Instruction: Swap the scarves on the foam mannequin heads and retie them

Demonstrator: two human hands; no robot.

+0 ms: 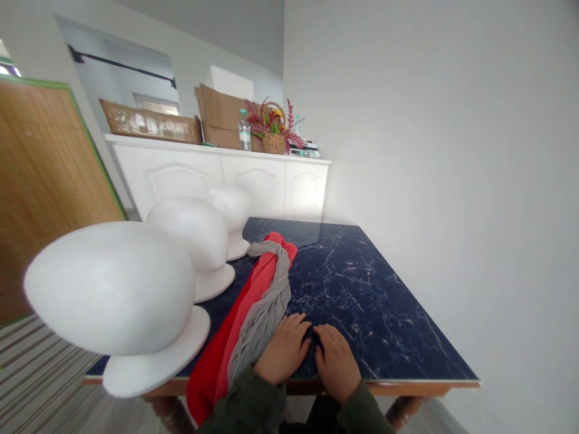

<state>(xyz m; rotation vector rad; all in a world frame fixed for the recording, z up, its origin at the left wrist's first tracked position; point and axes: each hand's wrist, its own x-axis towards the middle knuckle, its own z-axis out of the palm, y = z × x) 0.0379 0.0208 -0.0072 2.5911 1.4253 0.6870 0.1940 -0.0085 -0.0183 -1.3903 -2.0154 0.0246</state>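
Head view: both hands flat on the table (384,313)
Left hand (284,348): released, touching grey scarf (266,301) at 9 o'clock
Right hand (335,361): released, palm down

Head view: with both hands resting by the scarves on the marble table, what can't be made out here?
- Red scarf: its near end hangs over the table edge and is cut off by the sleeve.
- Grey scarf: whether the left hand touches it is unclear.
- Right hand: palm side hidden, flat on the tabletop.
- Lettering on the cardboard: too small and blurred.
- Nearest foam head: face side turned away.
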